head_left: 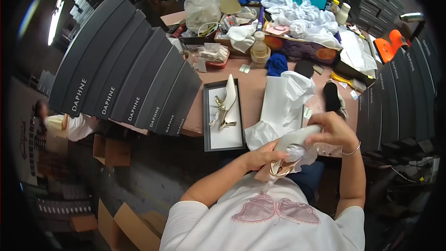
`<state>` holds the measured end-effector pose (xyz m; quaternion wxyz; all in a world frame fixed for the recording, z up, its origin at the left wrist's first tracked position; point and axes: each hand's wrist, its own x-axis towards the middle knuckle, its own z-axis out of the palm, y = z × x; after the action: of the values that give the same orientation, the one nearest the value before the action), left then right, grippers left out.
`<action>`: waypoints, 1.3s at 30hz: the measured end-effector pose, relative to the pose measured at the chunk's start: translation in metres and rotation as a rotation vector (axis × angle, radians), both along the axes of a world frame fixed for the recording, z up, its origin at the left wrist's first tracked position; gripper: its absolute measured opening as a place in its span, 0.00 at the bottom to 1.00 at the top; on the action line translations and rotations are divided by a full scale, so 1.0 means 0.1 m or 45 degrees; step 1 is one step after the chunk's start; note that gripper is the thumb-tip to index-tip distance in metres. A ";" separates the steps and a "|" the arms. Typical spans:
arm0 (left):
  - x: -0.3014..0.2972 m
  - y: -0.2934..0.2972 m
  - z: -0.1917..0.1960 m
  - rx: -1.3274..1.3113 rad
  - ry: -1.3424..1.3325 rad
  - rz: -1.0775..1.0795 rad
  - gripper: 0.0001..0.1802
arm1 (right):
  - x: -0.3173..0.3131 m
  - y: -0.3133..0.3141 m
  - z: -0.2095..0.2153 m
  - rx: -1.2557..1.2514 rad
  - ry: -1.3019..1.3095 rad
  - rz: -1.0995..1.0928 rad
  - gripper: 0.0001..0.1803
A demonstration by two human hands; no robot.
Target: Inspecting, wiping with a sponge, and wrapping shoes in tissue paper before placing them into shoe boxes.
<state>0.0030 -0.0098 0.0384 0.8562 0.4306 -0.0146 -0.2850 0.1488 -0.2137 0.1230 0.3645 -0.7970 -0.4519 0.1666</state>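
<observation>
Close to my body, both hands hold a pale pointed shoe with a gold buckle and strap. My left hand grips it by the strap side, fingers closed around it. My right hand is closed over the toe end. White crumpled paper fills the shoe's opening. On the table left of my hands lies an open dark shoebox with a white inside, and a matching shoe with a gold buckle rests in it. White tissue paper spreads just beyond my hands.
Dark shoeboxes stack high on the left, more boxes on the right. Farther back stand a carton of crumpled white paper, a glue jar and blue cloth. A black brush-like item lies near my right hand.
</observation>
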 end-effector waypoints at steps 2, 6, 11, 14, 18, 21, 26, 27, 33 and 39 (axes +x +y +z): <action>-0.13 0.04 -0.19 -0.357 0.222 0.158 0.32 | -0.14 0.24 -0.07 0.258 -0.426 -0.379 0.17; -0.16 -0.03 -0.36 -0.456 0.306 0.535 0.27 | -0.67 0.51 -0.22 -0.102 -0.146 -0.083 0.18; -0.17 -0.13 -0.42 -0.313 0.205 0.844 0.28 | -0.60 0.73 -0.56 -0.011 0.097 -0.064 0.17; -0.18 -0.13 -0.71 -0.384 0.250 0.832 0.28 | -0.46 0.70 -0.78 -0.053 0.181 -0.068 0.20; -0.17 -0.22 -0.85 -0.209 0.311 1.022 0.24 | -0.62 0.83 -0.94 -0.095 -0.317 -0.113 0.17; -0.16 -0.16 -1.05 -0.325 0.303 0.934 0.23 | -0.63 0.85 -1.12 0.121 -0.158 -0.245 0.11; -0.07 0.04 -0.83 -0.503 0.437 1.127 0.28 | -0.50 0.71 -1.36 0.111 -0.021 -0.319 0.03; -0.09 0.09 -0.82 -0.508 0.382 1.116 0.29 | -0.48 0.75 -1.42 -0.022 -0.232 -0.213 0.04; -0.27 0.13 -0.41 -0.450 0.176 1.043 0.26 | 0.01 0.94 -2.04 -0.289 -0.910 -0.289 0.06; -0.37 0.27 -0.27 -0.281 0.067 1.203 0.24 | -0.21 0.99 -1.28 -0.117 -0.658 -0.095 0.09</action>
<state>-0.0335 0.0173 0.0112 0.9326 0.2892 0.1741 0.1275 0.1281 -0.1145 -0.0049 0.2063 -0.8449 -0.4923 -0.0356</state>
